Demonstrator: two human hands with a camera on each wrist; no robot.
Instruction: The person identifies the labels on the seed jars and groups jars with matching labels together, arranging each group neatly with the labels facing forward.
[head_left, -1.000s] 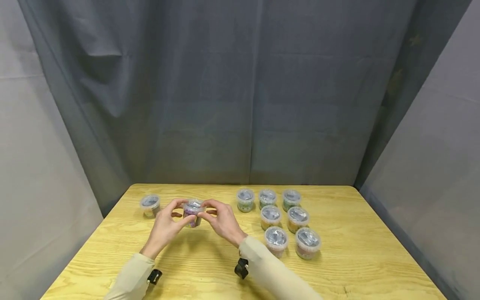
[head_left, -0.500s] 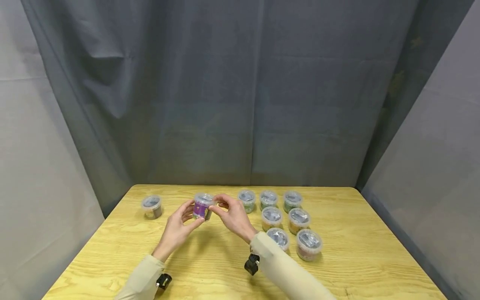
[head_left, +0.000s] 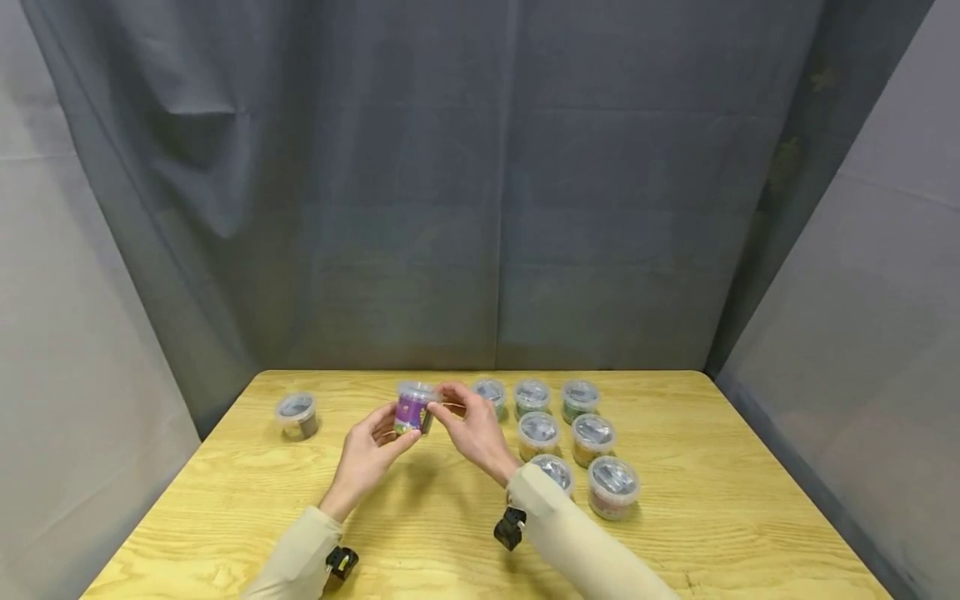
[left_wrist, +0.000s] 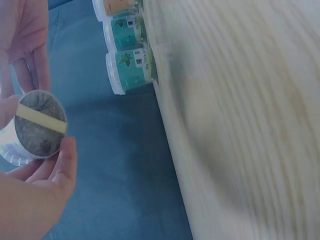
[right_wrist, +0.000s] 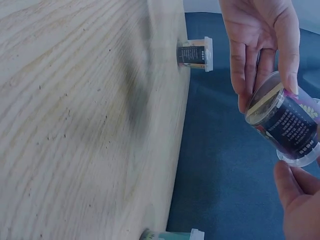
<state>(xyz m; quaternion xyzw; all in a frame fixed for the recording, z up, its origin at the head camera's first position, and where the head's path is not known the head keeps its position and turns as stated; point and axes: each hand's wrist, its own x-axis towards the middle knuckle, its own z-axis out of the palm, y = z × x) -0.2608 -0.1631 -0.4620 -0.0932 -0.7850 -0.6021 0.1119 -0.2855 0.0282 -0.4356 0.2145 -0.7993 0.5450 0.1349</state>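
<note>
A small clear plastic tub (head_left: 413, 409) with a purple label and clear lid is held above the table between both hands. My left hand (head_left: 366, 457) grips its lower left side between thumb and fingers. At its right side, near the lid, my right hand (head_left: 476, 432) pinches it with thumb and fingers. The left wrist view shows the tub's base (left_wrist: 40, 125), with dark contents and a pale strip across it. A dark text panel of the tub's label (right_wrist: 292, 127) appears in the right wrist view, where the tub is tilted.
A lidded tub with brownish contents (head_left: 297, 417) stands alone at the table's left. On the right are rows of lidded tubs: green ones (head_left: 580, 401) at the back, orange ones (head_left: 592, 438) in the middle, pinkish ones (head_left: 613, 488) in front. A dark curtain (head_left: 390, 208) hangs behind.
Both hands have moved right and slightly up with the tub. The tub has been turned, and its purple label now faces the head camera. The other tubs have stayed put.
</note>
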